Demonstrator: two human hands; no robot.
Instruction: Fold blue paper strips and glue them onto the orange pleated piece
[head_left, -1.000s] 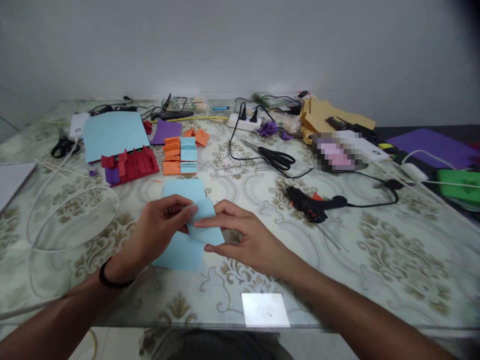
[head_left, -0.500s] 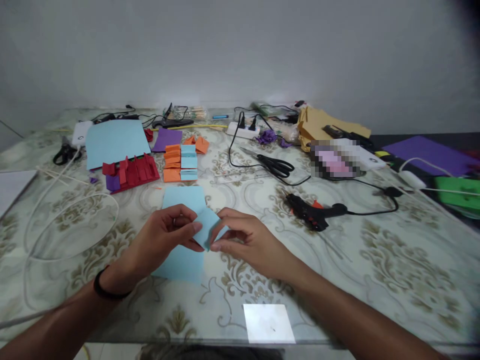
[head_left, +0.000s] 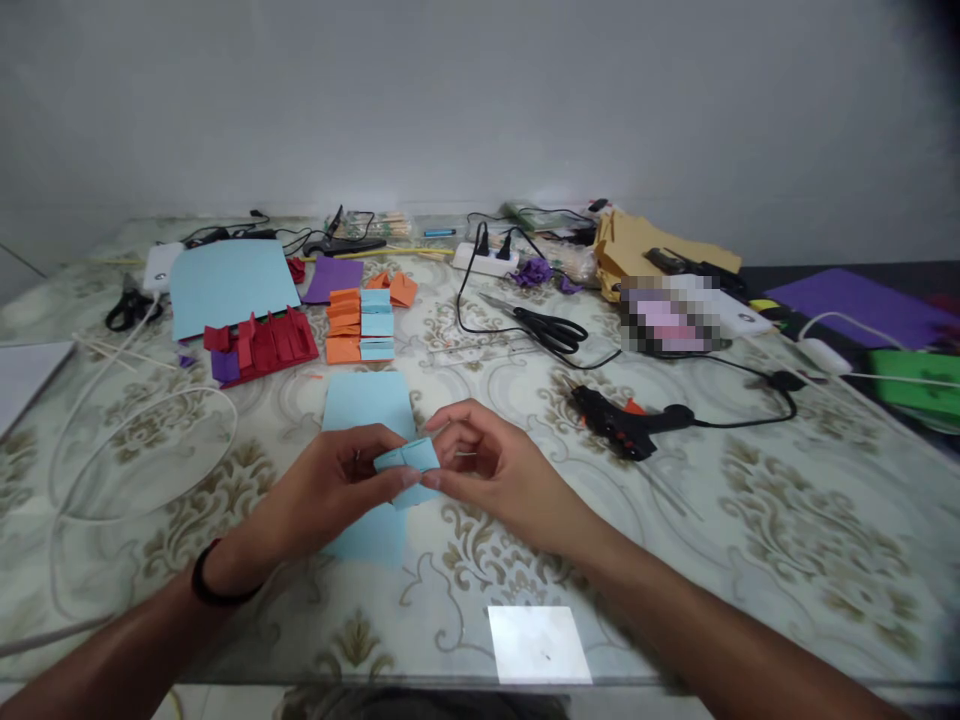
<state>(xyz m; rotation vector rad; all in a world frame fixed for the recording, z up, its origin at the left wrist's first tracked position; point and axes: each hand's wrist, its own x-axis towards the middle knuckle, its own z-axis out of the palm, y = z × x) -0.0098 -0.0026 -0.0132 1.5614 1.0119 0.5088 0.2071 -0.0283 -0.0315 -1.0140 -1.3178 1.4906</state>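
Note:
A small folded piece of light-blue paper (head_left: 407, 458) is pinched between my two hands, above a flat light-blue sheet (head_left: 367, 400) on the table. My left hand (head_left: 352, 470) grips its left side, thumb on the near face. On the right edge, my right hand (head_left: 480, 460) holds it between thumb and fingers. Beyond the sheet lie folded orange papers (head_left: 344, 325) beside folded light-blue papers (head_left: 377, 325). A row of folded red papers (head_left: 274, 345) rests to their left.
A black glue gun (head_left: 622, 420) lies to the right, its cord running across the table. Black-handled scissors (head_left: 547, 330) and a white power strip (head_left: 486, 260) are farther back. A white cable (head_left: 64, 450) loops at left. A stack of yellow paper (head_left: 637, 245) sits at back right.
The light-blue piece has turned from a flat, pointed shape to a folded strip with a crease facing me. Both hands have shifted slightly around it.

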